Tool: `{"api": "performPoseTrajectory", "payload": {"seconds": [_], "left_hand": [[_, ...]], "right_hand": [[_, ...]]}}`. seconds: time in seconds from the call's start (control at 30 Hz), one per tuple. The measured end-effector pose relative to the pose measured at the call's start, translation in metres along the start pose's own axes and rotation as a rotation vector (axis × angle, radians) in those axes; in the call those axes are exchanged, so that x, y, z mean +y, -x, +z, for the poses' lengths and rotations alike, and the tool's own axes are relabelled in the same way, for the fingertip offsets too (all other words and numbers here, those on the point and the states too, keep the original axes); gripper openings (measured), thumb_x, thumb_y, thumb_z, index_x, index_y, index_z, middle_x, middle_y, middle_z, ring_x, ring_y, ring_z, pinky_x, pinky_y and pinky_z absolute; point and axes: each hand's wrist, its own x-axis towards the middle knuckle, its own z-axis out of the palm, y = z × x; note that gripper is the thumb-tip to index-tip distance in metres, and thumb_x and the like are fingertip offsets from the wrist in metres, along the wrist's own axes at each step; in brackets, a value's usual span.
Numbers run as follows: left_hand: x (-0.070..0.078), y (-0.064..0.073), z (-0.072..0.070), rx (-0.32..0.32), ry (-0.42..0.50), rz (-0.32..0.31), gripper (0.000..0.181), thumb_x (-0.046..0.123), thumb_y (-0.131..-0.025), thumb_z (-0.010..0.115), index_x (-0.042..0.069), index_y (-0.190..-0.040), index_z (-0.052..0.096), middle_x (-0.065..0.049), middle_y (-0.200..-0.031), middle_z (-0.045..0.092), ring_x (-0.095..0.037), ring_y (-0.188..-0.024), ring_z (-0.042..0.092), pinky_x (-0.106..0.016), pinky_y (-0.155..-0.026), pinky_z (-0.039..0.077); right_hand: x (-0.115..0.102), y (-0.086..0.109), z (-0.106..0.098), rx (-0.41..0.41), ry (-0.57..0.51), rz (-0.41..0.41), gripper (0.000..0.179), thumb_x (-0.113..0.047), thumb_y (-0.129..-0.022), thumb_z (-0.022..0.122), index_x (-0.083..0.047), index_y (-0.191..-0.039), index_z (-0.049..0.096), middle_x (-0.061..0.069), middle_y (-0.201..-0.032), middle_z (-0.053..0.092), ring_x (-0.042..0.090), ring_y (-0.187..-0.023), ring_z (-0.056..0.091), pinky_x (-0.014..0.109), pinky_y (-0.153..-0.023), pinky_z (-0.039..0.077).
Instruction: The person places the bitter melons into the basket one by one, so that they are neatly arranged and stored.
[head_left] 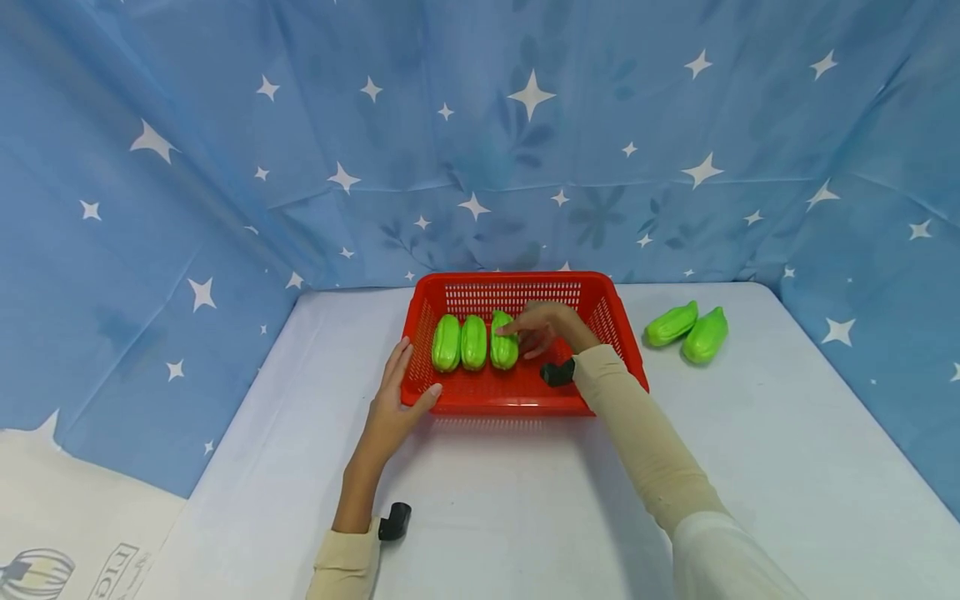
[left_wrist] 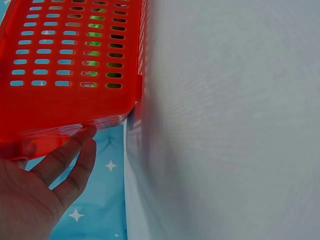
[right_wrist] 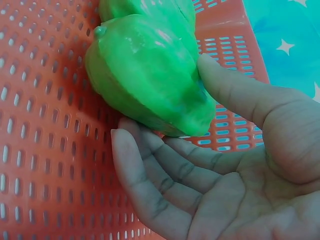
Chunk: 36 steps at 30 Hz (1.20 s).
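Observation:
A red plastic basket [head_left: 517, 408] with slotted walls stands on the white table. Three glossy green ridged squash-like vegetables lie inside: a left one [head_left: 447, 343], a middle one [head_left: 473, 342] and a right one [head_left: 504, 350]. My right hand [head_left: 542, 327] reaches into the basket and holds the right vegetable loosely at its narrow end. In the right wrist view, the thumb touches one side of this vegetable [right_wrist: 145, 70] and bent fingers lie along the other. At the near left corner, my left hand [head_left: 392, 417] holds the basket, thumb over the rim and fingers against the outer wall.
Two more green vegetables, one slanting [head_left: 671, 324] and one beside it [head_left: 705, 336], lie on the table right of the basket. A blue curtain [head_left: 480, 150] with white stars hangs behind and at both sides.

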Motion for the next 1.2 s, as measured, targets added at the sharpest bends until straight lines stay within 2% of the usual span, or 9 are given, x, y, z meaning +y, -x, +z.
{"api": "performPoseTrajectory", "payload": {"seconds": [0.2,0.4,0.57,0.73,0.97,1.1,1.2], "left_hand": [[0.0000,0.0004,0.0001,0.002,-0.003,0.001,0.085,0.053,-0.088,0.064,0.024,-0.156,0.023,0.017,-0.162,0.014,-0.020,-0.152,0.018,-0.052,-0.102,0.045],[0.0005,-0.0002,-0.0002,0.004,-0.010,0.005,0.085,0.054,-0.088,0.063,0.025,-0.156,0.023,0.019,-0.162,0.013,-0.019,-0.151,0.018,-0.052,-0.103,0.045],[0.0013,0.0002,-0.0002,0.002,-0.011,0.009,0.084,0.052,-0.088,0.064,0.024,-0.156,0.023,0.017,-0.162,0.013,-0.020,-0.152,0.018,-0.052,-0.104,0.044],[0.0021,0.0000,0.0006,0.006,-0.001,0.012,0.084,0.053,-0.088,0.063,0.024,-0.156,0.023,0.020,-0.161,0.013,-0.018,-0.152,0.017,-0.054,-0.106,0.042],[0.0005,-0.0002,0.0023,0.013,0.011,0.013,0.084,0.054,-0.088,0.063,0.025,-0.156,0.023,0.020,-0.161,0.013,-0.017,-0.152,0.016,-0.055,-0.107,0.040],[0.0010,0.0005,0.0013,0.013,0.004,0.005,0.084,0.054,-0.088,0.063,0.025,-0.156,0.023,0.020,-0.161,0.013,-0.018,-0.152,0.017,-0.054,-0.106,0.042],[0.0005,0.0004,0.0007,0.007,-0.004,0.004,0.084,0.054,-0.088,0.063,0.025,-0.156,0.023,0.019,-0.162,0.013,-0.018,-0.152,0.017,-0.053,-0.105,0.043]], "right_hand": [[-0.0006,-0.0034,0.0018,-0.005,0.001,-0.002,0.031,-0.034,-0.088,0.073,-0.010,-0.087,0.052,0.009,-0.096,0.057,0.024,-0.094,0.059,0.040,-0.087,0.058],[-0.0013,-0.0050,0.0019,-0.008,0.006,0.004,0.031,-0.035,-0.088,0.072,-0.010,-0.089,0.053,0.009,-0.098,0.054,0.023,-0.094,0.058,0.039,-0.086,0.059],[-0.0016,-0.0047,0.0018,-0.022,0.013,0.015,0.031,-0.035,-0.089,0.071,-0.010,-0.093,0.054,0.008,-0.099,0.054,0.021,-0.088,0.060,0.036,-0.084,0.059],[-0.0031,-0.0036,0.0019,-0.004,0.034,0.022,0.029,-0.035,-0.089,0.070,-0.012,-0.089,0.053,0.006,-0.096,0.052,0.018,-0.082,0.061,0.032,-0.080,0.060],[-0.0049,-0.0021,0.0022,-0.006,0.035,0.025,0.033,-0.037,-0.090,0.070,-0.011,-0.089,0.049,0.007,-0.096,0.051,0.022,-0.088,0.061,0.035,-0.084,0.059],[-0.0032,-0.0033,0.0036,-0.010,0.056,0.002,0.035,-0.038,-0.089,0.070,-0.010,-0.084,0.050,0.009,-0.094,0.051,0.022,-0.086,0.060,0.038,-0.086,0.059],[-0.0005,-0.0055,0.0043,-0.022,0.053,-0.006,0.035,-0.039,-0.089,0.070,-0.008,-0.085,0.053,0.010,-0.097,0.053,0.023,-0.089,0.061,0.039,-0.088,0.058]]}}
